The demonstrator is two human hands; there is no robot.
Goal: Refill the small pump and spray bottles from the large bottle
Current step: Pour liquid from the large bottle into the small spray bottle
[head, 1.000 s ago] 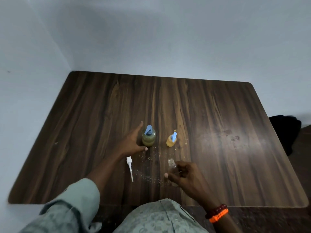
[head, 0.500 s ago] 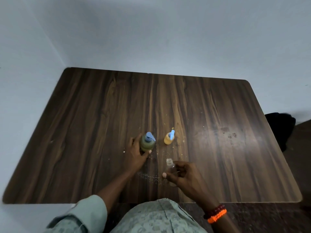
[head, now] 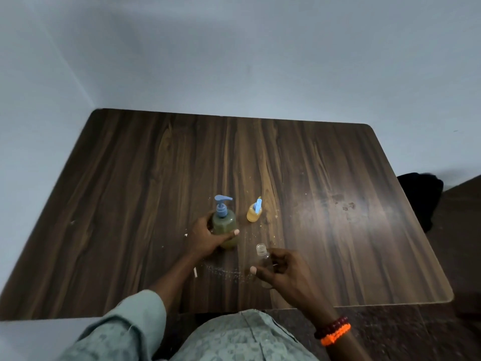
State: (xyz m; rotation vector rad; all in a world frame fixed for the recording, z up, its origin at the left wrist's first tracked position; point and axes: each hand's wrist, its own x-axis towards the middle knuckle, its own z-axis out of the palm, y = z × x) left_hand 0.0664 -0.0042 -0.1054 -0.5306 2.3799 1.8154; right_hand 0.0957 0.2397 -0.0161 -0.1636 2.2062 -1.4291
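My left hand is wrapped around the large pump bottle, which holds greenish-yellow liquid and has a blue pump head. It stands upright on the wooden table. My right hand holds a small clear spray bottle with its neck uncapped, near the front of the table. A small pump bottle with orange liquid and a blue top stands just right of the large one. The white spray head is mostly hidden by my left forearm.
Small droplets and crumbs are scattered on the table between my hands. A dull stain marks the right half. A dark object lies on the floor beyond the table's right edge. Walls border the far and left sides.
My left hand has closed around the large pump bottle and drawn it nearer to me. My right hand keeps the small clear bottle in about the same place.
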